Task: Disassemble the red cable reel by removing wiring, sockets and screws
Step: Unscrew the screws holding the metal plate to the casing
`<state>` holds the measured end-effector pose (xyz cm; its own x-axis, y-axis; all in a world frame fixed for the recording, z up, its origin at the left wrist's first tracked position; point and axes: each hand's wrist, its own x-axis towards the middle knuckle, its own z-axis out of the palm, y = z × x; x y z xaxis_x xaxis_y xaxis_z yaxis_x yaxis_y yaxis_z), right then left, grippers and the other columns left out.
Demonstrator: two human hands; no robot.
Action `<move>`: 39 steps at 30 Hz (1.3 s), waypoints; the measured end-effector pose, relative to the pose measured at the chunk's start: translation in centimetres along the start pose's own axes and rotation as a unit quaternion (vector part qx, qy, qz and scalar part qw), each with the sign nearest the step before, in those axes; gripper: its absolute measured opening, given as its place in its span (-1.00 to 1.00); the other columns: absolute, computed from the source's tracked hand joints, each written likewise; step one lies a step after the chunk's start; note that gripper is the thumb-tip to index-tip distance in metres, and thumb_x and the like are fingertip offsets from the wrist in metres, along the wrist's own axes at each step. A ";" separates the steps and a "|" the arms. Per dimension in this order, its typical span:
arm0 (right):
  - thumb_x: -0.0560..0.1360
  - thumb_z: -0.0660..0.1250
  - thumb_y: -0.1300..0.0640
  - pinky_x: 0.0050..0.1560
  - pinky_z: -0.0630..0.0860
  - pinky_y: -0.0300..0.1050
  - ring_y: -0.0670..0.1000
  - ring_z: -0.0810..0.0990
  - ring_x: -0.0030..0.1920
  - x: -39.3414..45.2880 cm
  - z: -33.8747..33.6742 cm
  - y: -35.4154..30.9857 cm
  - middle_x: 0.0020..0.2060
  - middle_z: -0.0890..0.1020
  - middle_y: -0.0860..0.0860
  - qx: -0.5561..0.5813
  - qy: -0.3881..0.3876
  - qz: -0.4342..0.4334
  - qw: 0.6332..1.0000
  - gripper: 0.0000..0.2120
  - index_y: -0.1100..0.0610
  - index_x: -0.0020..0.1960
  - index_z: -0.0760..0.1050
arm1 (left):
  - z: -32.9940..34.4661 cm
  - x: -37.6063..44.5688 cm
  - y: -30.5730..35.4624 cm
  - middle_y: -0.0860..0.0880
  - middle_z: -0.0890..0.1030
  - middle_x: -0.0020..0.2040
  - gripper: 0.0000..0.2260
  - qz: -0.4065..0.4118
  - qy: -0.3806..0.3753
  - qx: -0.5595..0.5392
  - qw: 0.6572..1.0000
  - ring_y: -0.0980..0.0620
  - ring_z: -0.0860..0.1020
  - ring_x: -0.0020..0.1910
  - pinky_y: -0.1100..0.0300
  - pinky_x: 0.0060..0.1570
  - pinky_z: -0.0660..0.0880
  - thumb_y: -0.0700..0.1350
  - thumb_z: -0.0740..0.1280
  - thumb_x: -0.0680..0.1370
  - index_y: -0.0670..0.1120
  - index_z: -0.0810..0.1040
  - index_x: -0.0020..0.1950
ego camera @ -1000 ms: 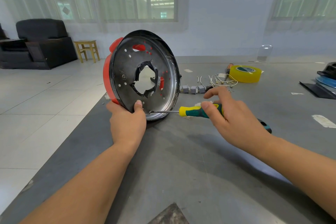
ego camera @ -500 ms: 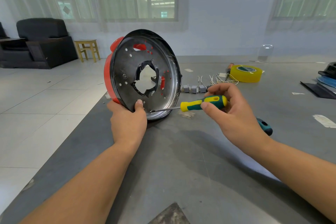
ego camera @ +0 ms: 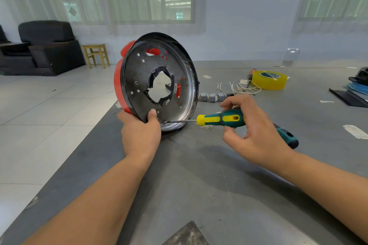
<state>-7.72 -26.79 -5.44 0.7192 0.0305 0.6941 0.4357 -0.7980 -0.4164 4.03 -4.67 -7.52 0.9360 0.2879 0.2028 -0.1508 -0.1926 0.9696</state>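
Head view, reel: red-backed round cable reel with dark metal flange stands on edge on grey worktop; left hand grips its lower rim, thumb on the flange.
Driver: right hand with fingers curled round green-and-yellow screwdriver, tip just right of left thumb.
Advice: keep the shaft square to the screw and press inward.
Surfaces: scuffed glossy steel, ragged central hole.
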 end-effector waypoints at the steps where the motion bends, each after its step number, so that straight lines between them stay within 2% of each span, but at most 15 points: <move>1: 0.49 0.29 -0.07 -0.06 0.47 -0.39 -0.13 0.54 0.04 -0.1 0.0 -0.1 0.08 0.47 -0.21 0.006 -0.001 -0.005 1.000 -0.61 -0.22 0.28 0.27 | 0.0 0.0 0.0 0.09 0.48 -0.09 -0.62 -0.001 -0.001 0.001 1.000 -0.12 0.47 0.01 0.08 0.04 0.36 0.01 0.37 0.67 -0.12 0.29 0.35; 5: 0.63 0.03 -0.35 -0.34 0.43 -0.37 -0.17 0.58 -0.17 -0.1 0.1 -0.2 -0.24 0.58 -0.12 -0.072 -0.002 0.011 0.997 -0.63 -0.19 0.33 0.23 | 0.0 0.2 -0.2 0.19 0.44 -0.13 -0.61 -0.001 -0.002 0.000 1.000 -0.11 0.47 0.00 0.09 0.03 0.34 0.01 0.38 0.67 -0.11 0.31 0.36; 6: 0.63 0.04 -0.34 -0.34 0.44 -0.37 -0.19 0.58 -0.16 0.0 0.2 -0.1 -0.26 0.58 -0.13 -0.076 0.000 0.018 0.997 -0.66 -0.20 0.30 0.25 | 0.0 0.2 -0.2 0.19 0.44 -0.13 -0.61 -0.002 -0.002 0.000 1.000 -0.11 0.47 0.00 0.09 0.04 0.35 0.01 0.38 0.66 -0.11 0.31 0.36; 8: 0.59 0.15 -0.22 -0.19 0.45 -0.47 -0.23 0.57 -0.06 0.1 0.2 -0.2 -0.11 0.56 -0.24 -0.036 0.000 0.027 0.999 -0.74 -0.23 0.25 0.28 | 0.0 0.2 -0.2 0.20 0.44 -0.13 -0.65 -0.005 -0.003 0.002 1.000 -0.11 0.47 0.00 0.09 0.04 0.34 0.01 0.38 0.67 -0.08 0.30 0.31; 11: 0.48 0.29 -0.07 -0.04 0.45 -0.50 -0.21 0.56 0.05 0.1 0.1 -0.4 0.04 0.51 -0.28 -0.002 -0.004 0.019 1.000 -0.66 -0.24 0.23 0.33 | 0.0 0.3 -0.2 0.18 0.45 -0.12 -0.67 -0.007 0.000 0.001 1.000 -0.09 0.46 0.01 0.10 0.03 0.33 0.01 0.37 0.67 -0.03 0.27 0.26; 14: 0.56 0.16 -0.31 -0.18 0.55 -0.40 -0.20 0.66 -0.11 0.0 0.0 -0.4 -0.11 0.63 -0.25 -0.006 -0.007 0.070 0.998 -0.70 -0.29 0.26 0.29 | 0.0 0.3 -0.3 0.14 0.46 -0.11 -0.63 -0.006 0.004 -0.001 1.000 -0.10 0.46 0.01 0.10 0.04 0.34 0.01 0.37 0.66 -0.08 0.30 0.33; 16: 0.59 0.05 -0.39 -0.30 0.49 -0.42 -0.22 0.67 -0.25 0.0 0.1 -0.2 -0.24 0.66 -0.27 -0.027 -0.013 0.077 0.997 -0.69 -0.28 0.23 0.30 | 0.1 0.4 -0.4 0.15 0.44 -0.12 -0.63 -0.004 0.008 -0.001 1.000 -0.10 0.45 0.01 0.10 0.03 0.33 0.01 0.38 0.66 -0.08 0.30 0.33; 17: 0.60 0.09 -0.35 -0.30 0.48 -0.44 -0.23 0.66 -0.26 0.0 0.1 -0.1 -0.22 0.65 -0.31 -0.020 -0.009 0.076 0.997 -0.72 -0.25 0.20 0.33 | 0.1 0.4 -0.4 0.14 0.44 -0.12 -0.63 -0.004 0.009 -0.002 1.000 -0.10 0.45 0.01 0.10 0.03 0.33 0.01 0.38 0.66 -0.09 0.30 0.33; 19: 0.60 0.29 -0.14 -0.18 0.49 -0.45 -0.22 0.64 -0.12 0.1 0.1 0.1 -0.11 0.62 -0.31 0.012 0.005 0.072 0.997 -0.84 -0.20 0.16 0.42 | 0.1 0.4 -0.4 0.12 0.46 -0.10 -0.64 -0.003 0.008 -0.003 1.000 -0.10 0.45 0.01 0.11 0.03 0.33 0.01 0.38 0.66 -0.08 0.30 0.32; 22: 0.51 0.45 0.17 -0.02 0.47 -0.48 -0.21 0.57 0.09 0.0 0.1 0.2 0.01 0.55 -0.30 0.028 0.003 0.066 0.997 -0.70 -0.15 0.11 0.48 | 0.0 0.5 -0.5 0.19 0.45 -0.12 -0.67 -0.001 0.006 0.000 1.000 -0.09 0.46 0.00 0.10 0.02 0.33 0.01 0.38 0.66 -0.02 0.25 0.24; 27: 0.46 0.46 0.19 -0.11 0.46 -0.49 -0.25 0.57 0.01 0.0 0.3 0.2 -0.01 0.55 -0.34 0.064 0.018 0.109 0.992 -0.68 -0.20 0.03 0.52 | 0.2 0.7 -0.6 0.18 0.44 -0.12 -0.66 0.003 0.007 -0.007 1.000 -0.09 0.46 0.00 0.10 0.03 0.34 0.01 0.39 0.66 -0.04 0.28 0.27; 30: 0.43 0.43 0.10 -0.23 0.47 -0.41 -0.20 0.58 -0.16 0.1 0.1 0.4 -0.08 0.59 -0.30 0.102 0.035 0.152 0.983 -0.74 -0.22 0.01 0.54 | 0.2 0.8 -0.7 0.20 0.43 -0.12 -0.64 0.003 0.008 -0.009 1.000 -0.08 0.46 0.00 0.10 0.04 0.34 0.01 0.39 0.66 -0.06 0.30 0.30; 34: 0.45 0.46 0.19 -0.35 0.46 -0.34 -0.15 0.53 -0.32 0.4 -0.2 1.2 -0.18 0.60 -0.27 0.133 0.045 0.198 0.970 -0.73 -0.16 0.01 0.57 | 0.2 0.8 -0.8 0.17 0.44 -0.10 -0.63 0.002 0.008 -0.010 1.000 -0.09 0.47 0.02 0.09 0.05 0.35 0.02 0.39 0.65 -0.07 0.30 0.31; 36: 0.43 0.47 0.18 -0.30 0.54 -0.23 -0.03 0.58 -0.26 0.5 -0.3 1.5 -0.17 0.62 -0.21 0.143 0.045 0.222 0.963 -0.74 -0.16 -0.01 0.58 | 0.2 0.8 -0.8 0.13 0.47 -0.08 -0.63 0.000 0.008 -0.012 1.000 -0.09 0.47 0.02 0.09 0.05 0.35 0.02 0.39 0.65 -0.07 0.30 0.32; 39: 0.27 0.43 0.00 -0.08 0.64 0.03 0.13 0.66 -0.13 0.7 -0.5 1.7 -0.15 0.68 -0.05 0.185 0.044 0.255 0.948 -0.74 -0.17 -0.03 0.61 | 0.1 0.8 -0.7 0.08 0.49 -0.02 -0.61 -0.001 0.011 -0.014 1.000 -0.09 0.46 0.02 0.09 0.05 0.34 0.02 0.39 0.65 -0.09 0.31 0.35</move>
<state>-6.79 -28.43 -5.37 0.8463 -0.3667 0.3864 0.2150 -0.4285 -0.8776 4.89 -4.42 -8.06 0.9289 0.3095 0.2036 -0.1579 -0.1662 0.9734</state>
